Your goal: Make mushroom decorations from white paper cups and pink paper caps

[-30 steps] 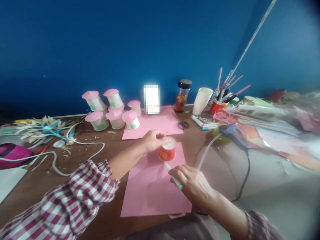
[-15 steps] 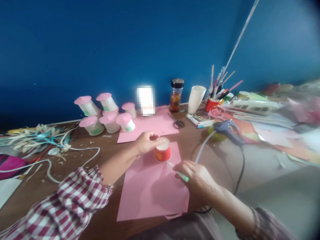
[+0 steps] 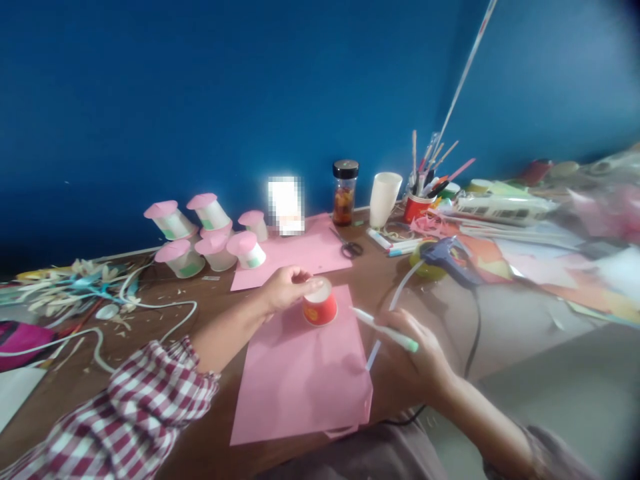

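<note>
A red paper cup [image 3: 321, 312] stands upside down on a pink sheet [image 3: 295, 393], its pale base facing up. My left hand [image 3: 289, 291] holds the cup from the left, thumb on its base. To the right of the cup, my right hand [image 3: 413, 347] grips a white marker with a green end [image 3: 385, 331], its other end pointing at the cup without touching it. A glue stick [image 3: 373, 355] lies by the sheet's right edge, beneath the marker.
Several white cups with pink discs [image 3: 216, 248] stand at the back left. Behind are scissors [image 3: 351, 249], a lidded jar [image 3: 345, 193] and a white cup [image 3: 385, 200]. A glue gun [image 3: 449, 259] lies to the right; white cable [image 3: 185, 307] winds across the left.
My right hand has moved right and slightly up with the marker, away from the cup's lower edge. My left hand stays on the cup. The view has shifted slightly.
</note>
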`<state>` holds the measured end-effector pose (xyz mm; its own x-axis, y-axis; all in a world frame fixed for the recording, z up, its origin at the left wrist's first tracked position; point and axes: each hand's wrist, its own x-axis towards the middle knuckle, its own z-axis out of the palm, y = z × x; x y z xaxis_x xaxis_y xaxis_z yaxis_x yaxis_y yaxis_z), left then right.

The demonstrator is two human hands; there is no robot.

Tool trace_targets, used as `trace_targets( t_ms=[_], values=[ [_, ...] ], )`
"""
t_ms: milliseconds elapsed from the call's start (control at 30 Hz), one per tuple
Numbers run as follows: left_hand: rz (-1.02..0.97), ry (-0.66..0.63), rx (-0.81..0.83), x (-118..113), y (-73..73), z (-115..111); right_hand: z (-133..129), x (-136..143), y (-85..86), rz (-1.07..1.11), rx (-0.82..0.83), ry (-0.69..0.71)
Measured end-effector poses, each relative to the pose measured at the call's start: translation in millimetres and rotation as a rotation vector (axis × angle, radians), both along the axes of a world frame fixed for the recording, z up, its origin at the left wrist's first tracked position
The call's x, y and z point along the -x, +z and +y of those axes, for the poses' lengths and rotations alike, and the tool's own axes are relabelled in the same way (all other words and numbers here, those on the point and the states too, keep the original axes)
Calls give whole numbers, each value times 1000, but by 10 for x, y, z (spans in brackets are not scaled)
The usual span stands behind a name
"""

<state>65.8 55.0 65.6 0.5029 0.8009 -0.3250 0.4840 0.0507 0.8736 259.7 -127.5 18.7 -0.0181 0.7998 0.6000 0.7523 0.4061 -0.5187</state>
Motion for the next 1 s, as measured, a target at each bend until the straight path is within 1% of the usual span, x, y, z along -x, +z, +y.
trace_targets(
  t_ms=[100, 167, 267, 367, 467, 567, 667, 767, 867, 933, 1000],
  values=[
    [-51, 1, 18, 15, -21, -17, -125, 23, -2, 54, -38, -66],
    [-92, 8, 24, 24, -43, -26, -203, 74, -26, 44, -62, -41],
    [-175, 71, 58, 50, -53, -19, -288, 205, -81, -78, -73, 37],
    [-309, 128, 126, 130, 9, 2, -325, 361, -136, -243, -108, 66],
    [-436, 136, 155, 298, 142, -4, -321, 469, -191, -335, -130, 110],
    [-425, 201, 127, 558, 279, -67, -301, 513, -258, -399, -99, 155],
    [-431, 232, 144, 868, 338, -174, -283, 524, -311, -413, -42, 185],
    [-354, 329, 150, 1160, 298, -308, -260, 515, -305, -417, 22, 202],
    [-289, 394, 166, 1367, 207, -461, -223, 486, -250, -424, 65, 199],
    [-233, 382, 131, 1440, 143, -564, -196, 461, -215, -429, 86, 199],
    [-164, 353, 45, 1461, 86, -652, -177, 438, -197, -432, 106, 206]
  ],
)
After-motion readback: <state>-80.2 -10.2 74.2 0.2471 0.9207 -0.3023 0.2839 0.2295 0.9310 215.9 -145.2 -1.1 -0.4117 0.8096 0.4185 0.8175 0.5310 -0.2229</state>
